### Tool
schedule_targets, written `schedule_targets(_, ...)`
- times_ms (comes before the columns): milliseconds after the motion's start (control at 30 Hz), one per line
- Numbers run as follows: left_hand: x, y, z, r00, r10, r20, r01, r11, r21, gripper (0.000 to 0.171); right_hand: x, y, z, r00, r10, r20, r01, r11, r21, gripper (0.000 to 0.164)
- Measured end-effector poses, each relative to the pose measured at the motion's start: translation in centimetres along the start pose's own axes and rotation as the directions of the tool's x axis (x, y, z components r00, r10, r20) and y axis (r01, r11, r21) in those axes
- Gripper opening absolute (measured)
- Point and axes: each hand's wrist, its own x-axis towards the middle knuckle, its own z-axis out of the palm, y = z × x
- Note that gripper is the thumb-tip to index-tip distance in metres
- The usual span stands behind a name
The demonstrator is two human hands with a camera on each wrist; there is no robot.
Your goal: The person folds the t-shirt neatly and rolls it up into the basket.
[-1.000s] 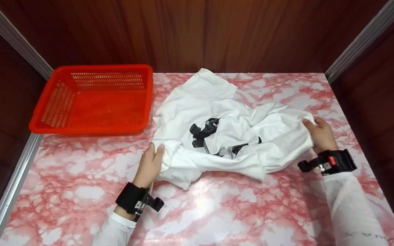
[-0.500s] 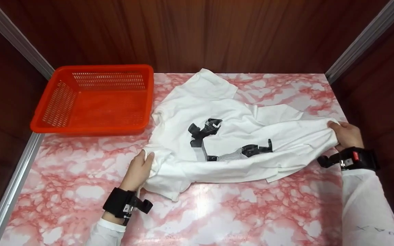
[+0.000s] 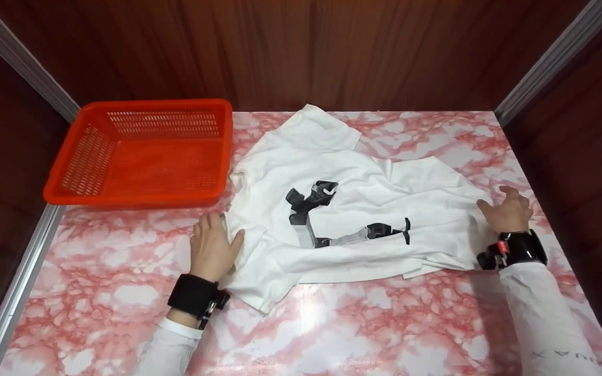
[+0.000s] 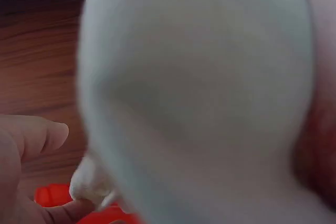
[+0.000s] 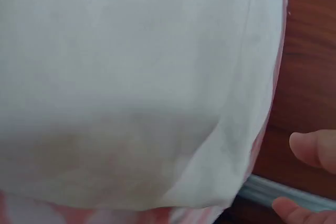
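Note:
A white T-shirt (image 3: 353, 209) lies spread on the table, its printed front with a black and grey robot-arm picture facing up. Its neck end points left, its hem right. My left hand (image 3: 212, 248) is at the neck end with fingers extended and thumb spread over the cloth; in the left wrist view a fold (image 4: 92, 182) of shirt lies by a fingertip. Beyond the hem, my right hand (image 3: 507, 211) has thumb and fingers apart. The right wrist view shows the hem (image 5: 121, 182) lying flat beside the fingertips, with nothing between them.
A red plastic basket (image 3: 139, 201) with slotted sides stands at the back left, close to the shirt. Dark wood-grain panels (image 3: 290, 57) enclose the pink marbled table (image 3: 123, 313) at the back and sides. Both wrists carry black straps with cameras.
My hands pulled the shirt apart sideways, flattening its body and baring the print. Both have since let go of it, and the right hand has drawn back slightly from its farthest reach.

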Motion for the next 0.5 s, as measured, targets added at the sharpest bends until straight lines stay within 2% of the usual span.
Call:
schedule_targets(67, 0.8, 1.3, 0.1, 0.997, 0.07, -0.044, -0.069, 0.997, 0.024, 0.065, -0.1, -1.0, 0.6, 0.998, -0.059, 0.001, 0.059, 0.998, -0.014, 0.072)
schedule_targets(100, 1.3, 2.0, 0.2, 0.994, 0.097, -0.042, -0.096, 0.995, 0.036, 0.069, -0.2, -1.5, 1.0, 0.995, -0.096, 0.001, 0.096, 0.995, -0.018, 0.072)
schedule_targets(167, 2.0, 3.6, 0.3, 0.99, 0.141, -0.004, -0.14, 0.988, 0.068, 0.077, -0.3, -2.6, 2.0, 0.986, -0.165, 0.008, 0.165, 0.986, -0.024, 0.073)
schedule_targets(233, 2.5, 5.4, 0.5, 0.981, 0.178, 0.072, -0.184, 0.979, 0.092, 0.082, -0.5, -3.6, 3.1, 0.975, -0.222, 0.02, 0.223, 0.974, -0.037, 0.073)
schedule_targets(367, 3.0, 8.5, 1.1, 0.94, 0.268, 0.21, -0.304, 0.938, 0.166, 0.083, -0.5, -5.0, 5.3, 0.949, -0.308, 0.062, 0.313, 0.944, -0.107, 0.074)
schedule_targets(500, 3.9, 10.4, 2.0, 0.895, 0.344, 0.282, -0.412, 0.881, 0.232, 0.084, -0.1, -5.8, 7.0, 0.929, -0.352, 0.113, 0.368, 0.914, -0.174, 0.074)
